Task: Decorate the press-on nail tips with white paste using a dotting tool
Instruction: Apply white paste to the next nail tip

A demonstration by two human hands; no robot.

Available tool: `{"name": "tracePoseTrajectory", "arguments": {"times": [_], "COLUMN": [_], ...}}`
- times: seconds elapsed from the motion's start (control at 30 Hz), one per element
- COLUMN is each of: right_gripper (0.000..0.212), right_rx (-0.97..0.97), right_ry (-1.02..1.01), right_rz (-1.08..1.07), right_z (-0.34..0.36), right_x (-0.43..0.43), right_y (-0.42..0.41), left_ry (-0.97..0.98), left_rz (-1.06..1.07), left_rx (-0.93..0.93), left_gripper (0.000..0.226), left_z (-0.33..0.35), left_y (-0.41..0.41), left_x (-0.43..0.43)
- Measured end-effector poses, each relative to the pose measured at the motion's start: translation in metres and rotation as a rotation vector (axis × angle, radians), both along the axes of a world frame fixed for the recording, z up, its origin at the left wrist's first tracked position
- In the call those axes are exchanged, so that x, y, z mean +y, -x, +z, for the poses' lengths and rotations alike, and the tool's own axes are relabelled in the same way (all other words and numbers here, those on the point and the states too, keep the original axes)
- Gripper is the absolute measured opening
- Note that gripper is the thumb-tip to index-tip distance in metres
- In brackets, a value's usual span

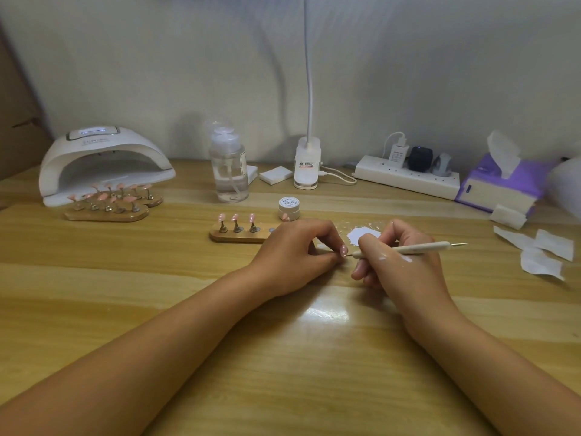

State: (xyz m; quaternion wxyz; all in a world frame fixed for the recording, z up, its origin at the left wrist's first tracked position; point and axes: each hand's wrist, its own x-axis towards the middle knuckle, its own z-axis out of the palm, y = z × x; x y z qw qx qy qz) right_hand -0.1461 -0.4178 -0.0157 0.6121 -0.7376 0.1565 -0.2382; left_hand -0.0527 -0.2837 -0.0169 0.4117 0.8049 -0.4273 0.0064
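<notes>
Press-on nail tip [343,249], head view: pink, glossy, oval; pinched narrowly in left grip [295,250] between thumb and curled fingers, just above surface [283,357], mid-frame. Left forearm laid across surface, back of hand up. Right grip [399,256] curled round dotting tool [434,246], pen-fashion, white smears on back of hand. Tool shaft slim and pale, metal point at each end, near point just beside nail tip, contact not discernible. White paste [361,236]: flat irregular blot with splatter on surface, just behind right grip. Jar [289,208]: small, round, white, lidded, behind left grip. Wooden holder [239,236]: oblong, three pink tips upright on metal stands, right end hidden by left grip. Surface wood-grained, glossy, glare patch between wrists. Further back: domed white curing lamp [103,162], clear pump bottle [229,168], purple tissue pack [503,187].
</notes>
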Motion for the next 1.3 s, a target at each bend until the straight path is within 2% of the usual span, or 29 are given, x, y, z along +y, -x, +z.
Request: {"name": "tracePoseTrajectory", "arguments": {"times": [0.43,0.83,1.03,1.13,1.3], "right_gripper": [0.016,0.022,0.025,0.025,0.019], "right_rx": [-0.015,-0.013,-0.136,-0.197,-0.151], "right_ry": [-0.013,-0.025,-0.120,-0.029,0.101], "right_rz": [-0.002,-0.004,-0.068,-0.144,-0.228], "right_z": [0.000,-0.001,0.002,0.005,0.009], "right_x": [0.000,-0.002,-0.001,-0.007,-0.029], "right_y": [0.000,0.000,0.002,0.004,0.001], "left_ry": [-0.004,-0.006,-0.008,-0.010,-0.003], "left_rz": [0.007,-0.004,-0.003,0.000,0.004], "left_rx": [-0.018,0.013,0.014,0.027,0.042], "left_gripper": [0.033,0.025,0.029,0.025,0.031], "left_z": [-0.001,0.000,0.001,-0.001,-0.002], "left_y": [0.001,0.001,0.002,0.000,0.000], "left_x": [0.000,0.000,0.000,0.000,0.001]}}
